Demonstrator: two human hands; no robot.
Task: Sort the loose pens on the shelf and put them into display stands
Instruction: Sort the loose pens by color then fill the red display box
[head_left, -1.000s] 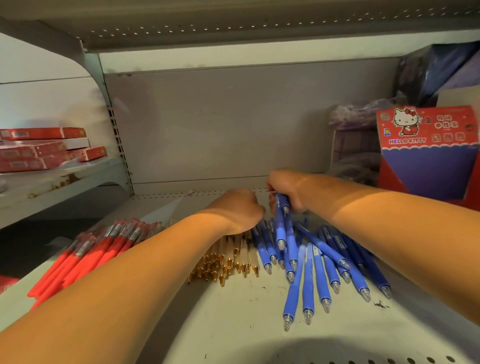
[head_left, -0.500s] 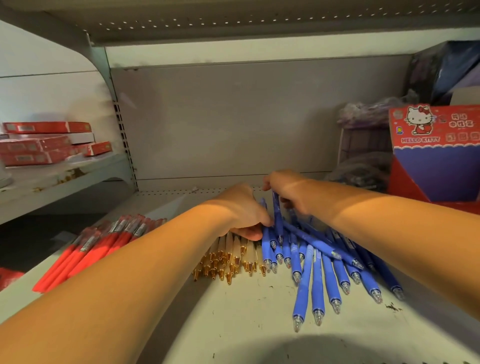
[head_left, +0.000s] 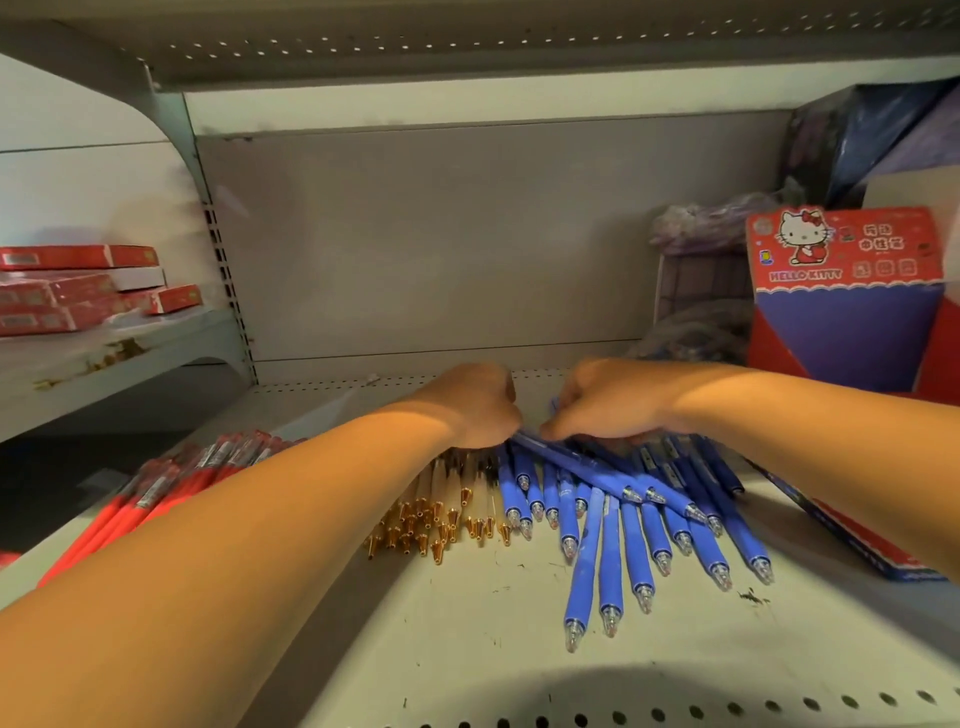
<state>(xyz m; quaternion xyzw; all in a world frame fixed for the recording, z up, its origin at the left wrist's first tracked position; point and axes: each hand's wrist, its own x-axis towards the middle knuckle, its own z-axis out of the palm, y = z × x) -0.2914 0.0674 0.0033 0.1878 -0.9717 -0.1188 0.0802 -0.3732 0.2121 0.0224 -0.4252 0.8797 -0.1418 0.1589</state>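
Still sorting: my left hand (head_left: 480, 410) and right hand (head_left: 605, 402) met over blue pens (head_left: 613, 525), fingers curled, grip unclear. Next: gather aligned bundle for stand (head_left: 852, 306).

The pale shelf (head_left: 467, 623) carried red pens (head_left: 156, 493) left, gold-tipped pens (head_left: 441, 514) centre, blue pens (head_left: 623, 535) right, a display stand (head_left: 852, 332) far right.

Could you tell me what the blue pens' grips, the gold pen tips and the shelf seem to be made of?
Blue pens: matte grips, probably rubber; clear plastic tips. Gold-tipped cream pens: shiny cones, likely metal or metallised plastic. Pale perforated shelf: seemingly painted sheet metal, scuffed.
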